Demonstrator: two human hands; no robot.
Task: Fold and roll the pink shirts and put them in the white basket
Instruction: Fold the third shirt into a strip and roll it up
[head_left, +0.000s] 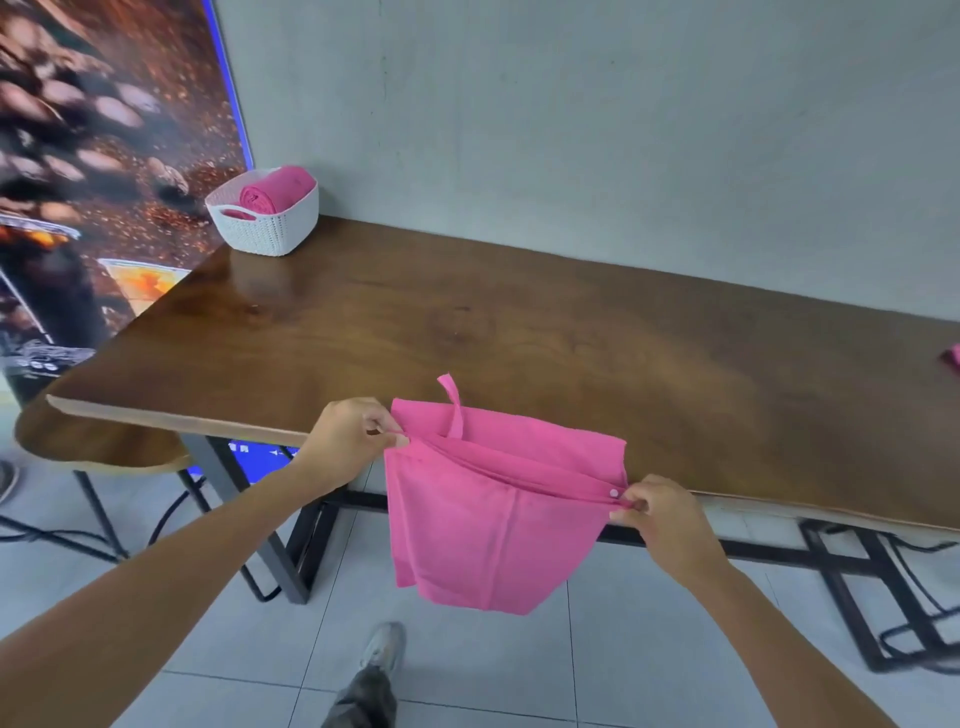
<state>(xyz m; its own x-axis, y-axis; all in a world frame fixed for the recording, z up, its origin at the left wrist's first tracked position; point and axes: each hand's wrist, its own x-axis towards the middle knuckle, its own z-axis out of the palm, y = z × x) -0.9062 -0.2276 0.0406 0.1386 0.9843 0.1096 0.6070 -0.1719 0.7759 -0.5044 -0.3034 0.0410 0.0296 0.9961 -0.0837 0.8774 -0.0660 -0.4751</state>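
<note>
Both arms reach forward; left hand (353, 434) and right hand (655, 512) fingers pinch the pink shirt (493, 514) taut

Your pink shirt (498, 525) hangs folded over the table's near edge, lower centre. Upper left, the white basket (270, 226) already holds a rolled pink shirt (275, 192).

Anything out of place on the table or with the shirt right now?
Mostly fine. The pink shirt hangs half off the table's near edge, pinched by left hand and right hand. A pink scrap shows at the far right edge.
</note>
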